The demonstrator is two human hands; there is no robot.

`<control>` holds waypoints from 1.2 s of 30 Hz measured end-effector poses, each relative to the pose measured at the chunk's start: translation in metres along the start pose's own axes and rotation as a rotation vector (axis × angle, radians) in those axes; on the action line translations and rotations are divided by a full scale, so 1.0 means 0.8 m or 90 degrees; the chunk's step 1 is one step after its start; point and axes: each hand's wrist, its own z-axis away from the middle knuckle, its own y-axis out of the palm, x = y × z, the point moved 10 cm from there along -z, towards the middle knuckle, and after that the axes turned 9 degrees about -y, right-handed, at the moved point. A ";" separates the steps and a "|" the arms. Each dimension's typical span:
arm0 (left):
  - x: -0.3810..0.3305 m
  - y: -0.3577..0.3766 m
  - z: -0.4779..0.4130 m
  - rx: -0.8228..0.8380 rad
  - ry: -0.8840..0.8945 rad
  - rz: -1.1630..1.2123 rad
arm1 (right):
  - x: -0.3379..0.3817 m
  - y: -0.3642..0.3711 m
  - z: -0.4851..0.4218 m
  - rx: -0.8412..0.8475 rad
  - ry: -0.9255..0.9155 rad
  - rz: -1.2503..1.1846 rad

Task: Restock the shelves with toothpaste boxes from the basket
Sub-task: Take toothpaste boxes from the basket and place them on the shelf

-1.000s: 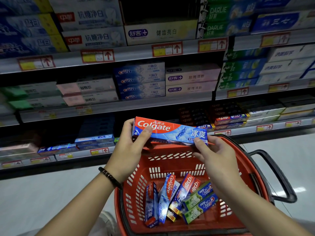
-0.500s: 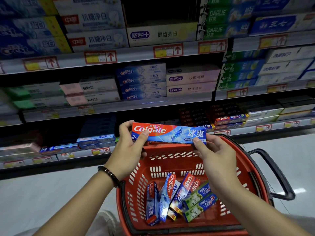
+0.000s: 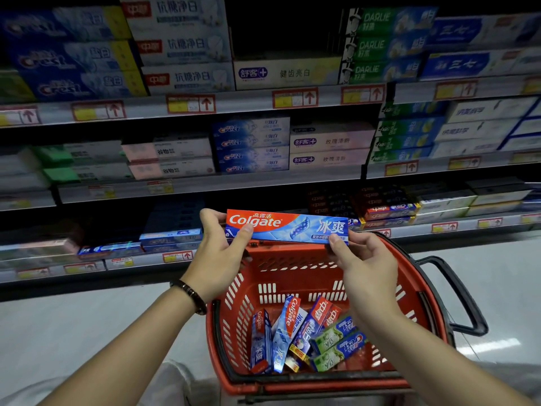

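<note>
The Colgate box [image 3: 287,227] is levelling out above the red basket [image 3: 292,256], with the left hand [image 3: 216,259] and right hand [image 3: 366,268] each pinching an end. Several more toothpaste boxes [image 3: 307,332] are lying inside, not yet shelved.

Glossy cardboard toothpaste box [image 3: 288,227], perforated red plastic basket [image 3: 409,291], shiny floor [image 3: 87,323]

floor [image 3: 67,323]: pale, glossy | glare streak [image 3: 486,345]: on floor, right | shelves [image 3: 248,100]: grey edges, dark recesses
</note>
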 end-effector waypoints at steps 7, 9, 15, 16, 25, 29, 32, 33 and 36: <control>-0.014 0.004 0.015 0.016 0.066 0.000 | 0.018 -0.010 0.003 -0.031 -0.014 0.004; -0.017 0.003 0.021 0.016 0.084 0.003 | 0.023 -0.010 0.004 -0.037 -0.013 -0.007; -0.014 -0.020 0.038 -0.012 0.089 0.042 | 0.045 0.006 0.011 -0.032 -0.030 -0.025; -0.016 -0.027 0.041 -0.026 0.094 0.045 | 0.048 0.011 0.012 -0.031 -0.032 -0.030; 0.000 -0.118 0.037 -0.229 0.107 0.027 | 0.052 0.087 0.021 0.013 -0.043 -0.077; 0.004 -0.159 0.043 -0.331 0.104 -0.026 | 0.051 0.127 0.024 0.051 -0.048 -0.066; 0.010 -0.186 0.045 -0.364 0.096 -0.019 | 0.051 0.159 0.025 0.081 -0.056 -0.055; 0.014 -0.195 0.046 -0.368 0.095 -0.011 | 0.049 0.171 0.025 0.092 -0.052 -0.051; 0.028 -0.231 0.046 -0.370 0.079 0.017 | 0.040 0.206 0.028 0.124 -0.038 -0.054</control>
